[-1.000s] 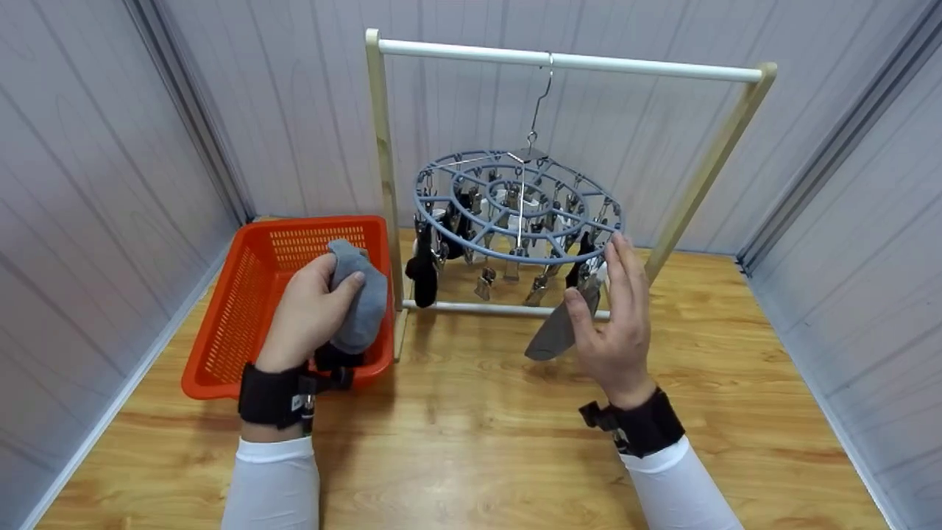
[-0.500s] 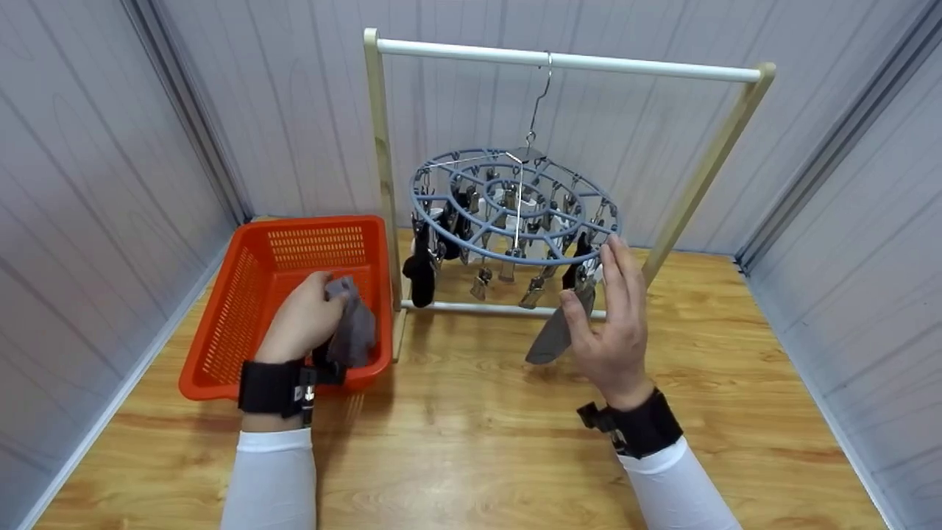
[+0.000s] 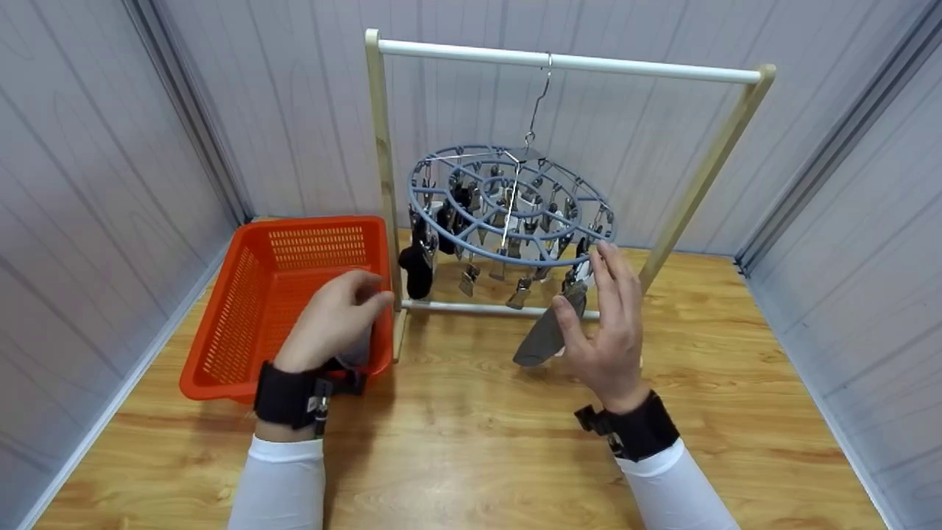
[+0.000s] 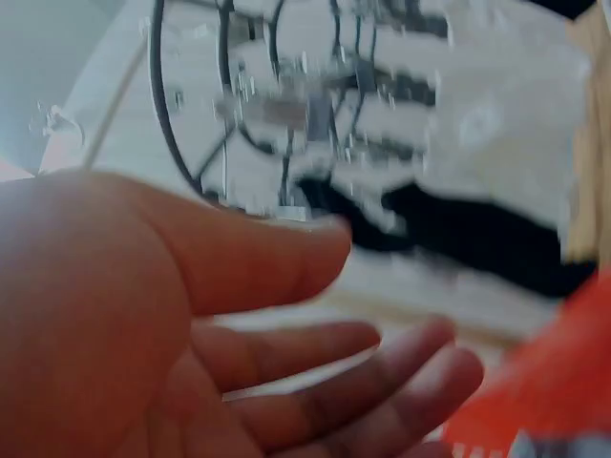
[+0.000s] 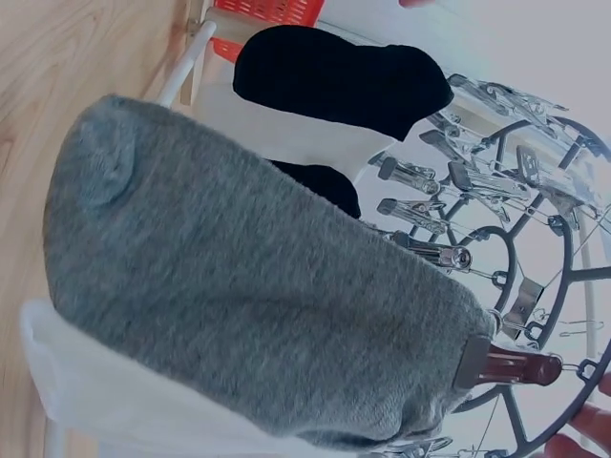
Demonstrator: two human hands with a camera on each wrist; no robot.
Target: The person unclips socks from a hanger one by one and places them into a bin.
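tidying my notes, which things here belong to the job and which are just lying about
Likely job things:
grey fabric sock, clipped
black fabric sock, hanging
round blue-grey plastic hanger with metal clips
rectangular orange plastic basket, grey fabric inside
white-railed wooden rack

Just lying about:
nothing loose that I can see; black wrist straps are worn, pale panelled walls are surroundings

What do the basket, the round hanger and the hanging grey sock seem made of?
Basket: probably moulded plastic, given its slight sheen and regular perforations. Round hanger: likely matte plastic, smooth and evenly coloured. Grey sock: matte knit fabric, flecked and fuzzy; fibre unclear.
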